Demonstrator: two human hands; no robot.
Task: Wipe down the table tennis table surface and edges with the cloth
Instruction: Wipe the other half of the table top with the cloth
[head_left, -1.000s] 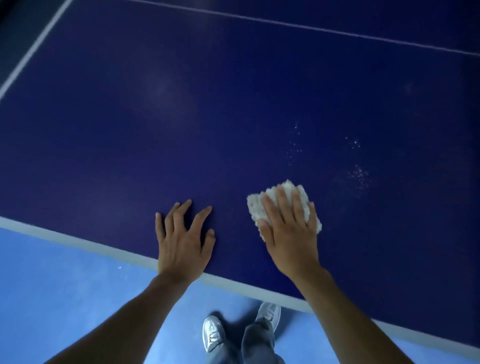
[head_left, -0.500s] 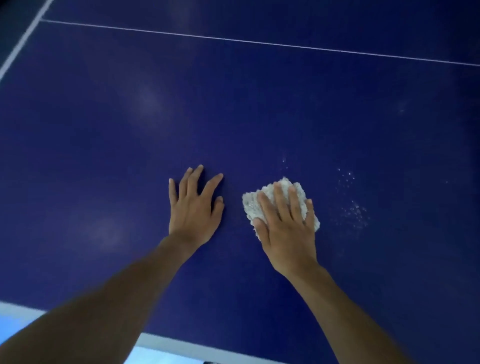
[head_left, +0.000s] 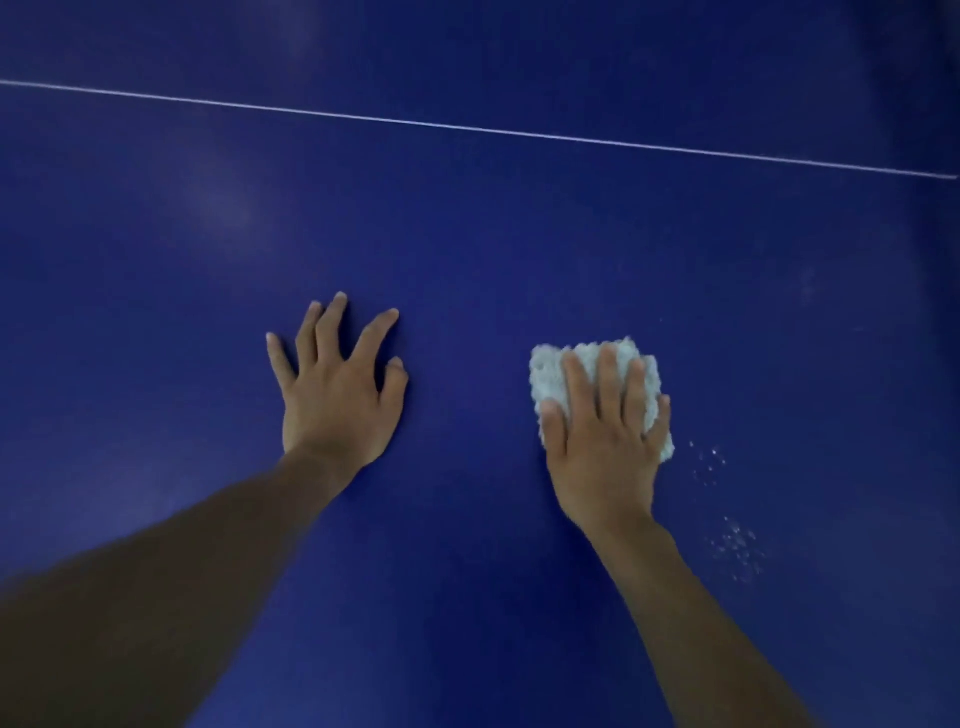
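left hand (head_left: 340, 400) flat on table (head_left: 467, 234), right hand (head_left: 605, 441) on cloth (head_left: 548, 376) to its right, line (head_left: 467, 126) beyond

A white, nubby cloth (head_left: 548, 374) lies folded flat on the dark blue tabletop (head_left: 467, 234), well short of its thin white line (head_left: 467, 127).

The cloth (head_left: 550, 379) looks nubbly, fluffy white fabric; the table (head_left: 467, 234) is smooth, faintly sheened dark blue.

The table (head_left: 467, 234) is showing a deep, even indigo blue, with paler hazy patches glowing at its left. A thin white line (head_left: 467, 126) is crossing it. The cloth (head_left: 545, 374) is looking off-white and nubbly. Whitish specks (head_left: 735, 545) are dotting the blue nearby.
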